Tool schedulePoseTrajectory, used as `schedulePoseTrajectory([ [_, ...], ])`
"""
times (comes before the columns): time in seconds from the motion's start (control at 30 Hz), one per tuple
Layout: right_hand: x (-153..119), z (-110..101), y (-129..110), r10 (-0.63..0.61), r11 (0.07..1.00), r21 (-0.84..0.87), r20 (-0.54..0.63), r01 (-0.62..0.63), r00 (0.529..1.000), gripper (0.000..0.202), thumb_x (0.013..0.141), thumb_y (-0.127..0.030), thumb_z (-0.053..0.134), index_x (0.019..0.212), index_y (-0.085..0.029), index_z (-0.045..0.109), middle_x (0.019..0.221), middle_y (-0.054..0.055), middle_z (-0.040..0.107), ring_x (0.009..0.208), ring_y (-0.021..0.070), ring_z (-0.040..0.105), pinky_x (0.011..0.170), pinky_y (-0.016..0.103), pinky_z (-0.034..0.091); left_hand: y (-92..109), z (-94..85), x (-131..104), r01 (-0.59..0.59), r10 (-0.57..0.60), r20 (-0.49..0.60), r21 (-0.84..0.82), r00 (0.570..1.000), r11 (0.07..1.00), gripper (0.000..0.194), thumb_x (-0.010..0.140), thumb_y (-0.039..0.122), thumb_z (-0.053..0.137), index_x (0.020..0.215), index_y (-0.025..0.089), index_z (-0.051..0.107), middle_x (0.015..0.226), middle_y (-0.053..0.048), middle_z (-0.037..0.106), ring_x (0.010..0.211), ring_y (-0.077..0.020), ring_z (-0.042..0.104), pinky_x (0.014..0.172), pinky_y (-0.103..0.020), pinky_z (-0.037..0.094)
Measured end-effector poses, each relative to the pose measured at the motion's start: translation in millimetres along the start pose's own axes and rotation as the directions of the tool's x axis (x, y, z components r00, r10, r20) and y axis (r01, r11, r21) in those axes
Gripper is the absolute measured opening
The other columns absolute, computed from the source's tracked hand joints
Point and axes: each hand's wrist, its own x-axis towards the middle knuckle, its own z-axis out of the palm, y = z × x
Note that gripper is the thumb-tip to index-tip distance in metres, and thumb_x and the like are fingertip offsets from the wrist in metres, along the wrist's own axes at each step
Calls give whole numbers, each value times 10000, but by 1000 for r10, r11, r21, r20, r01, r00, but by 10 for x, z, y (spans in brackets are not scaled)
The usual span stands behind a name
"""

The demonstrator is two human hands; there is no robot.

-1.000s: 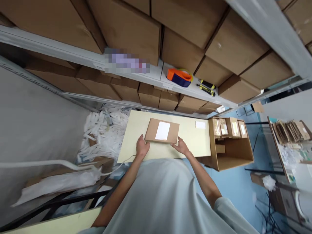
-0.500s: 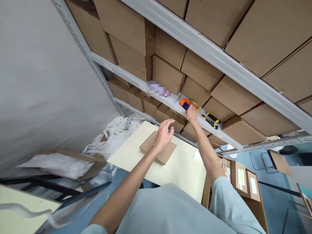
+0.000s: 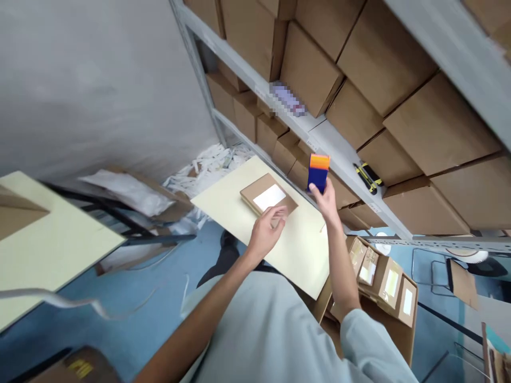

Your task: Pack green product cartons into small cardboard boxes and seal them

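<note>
My right hand grips a blue and orange tape dispenser, raised in front of the shelf edge. Its far side is hidden from me. My left hand is empty, its fingers loosely curved and the thumb apart, over the near edge of a flat brown cardboard box. Whether the fingertips touch the box I cannot tell. A white label lies on the box's top. The box rests on a pale yellow tabletop.
A metal shelf full of brown cartons runs along the far side, with two yellow-black utility knives on it. A carton of labelled boxes stands right of the table. Shredded white scraps lie by the wall.
My right hand has lifted the tape dispenser off the shelf and brought it nearer. My left hand has moved toward the box's near edge, and the white label now shows. The view has turned.
</note>
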Motion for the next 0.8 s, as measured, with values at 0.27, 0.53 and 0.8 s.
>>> schedulePoseTrajectory([
  [0.27,-1733,979,241,363,688,602,199,-406,910,631,809,-726,931,1178,-255,729,1189,98,859,1164,299,813,1202,501,618,-198,13,-668,43,-38,-52,98,998,994,181,1071,361,691,1212,261,743,1156,-76,783,1061,-258,783,1025,-426,694],
  [0.53,-1903,973,420,429,644,541,330,-541,841,677,765,-866,901,966,-234,768,983,106,854,1059,332,835,1086,510,682,-269,-169,-906,39,-55,122,136,991,990,240,1081,363,633,1263,281,765,1313,-94,809,1217,-307,784,1128,-441,656],
  [0.8,-2037,878,414,333,830,302,407,-470,851,621,792,-741,999,1142,-253,841,1088,46,884,1050,280,828,1051,440,698,-111,-639,-762,177,-187,73,127,980,976,382,1055,481,677,1354,264,774,1312,-82,784,1086,-291,765,1073,-474,675],
])
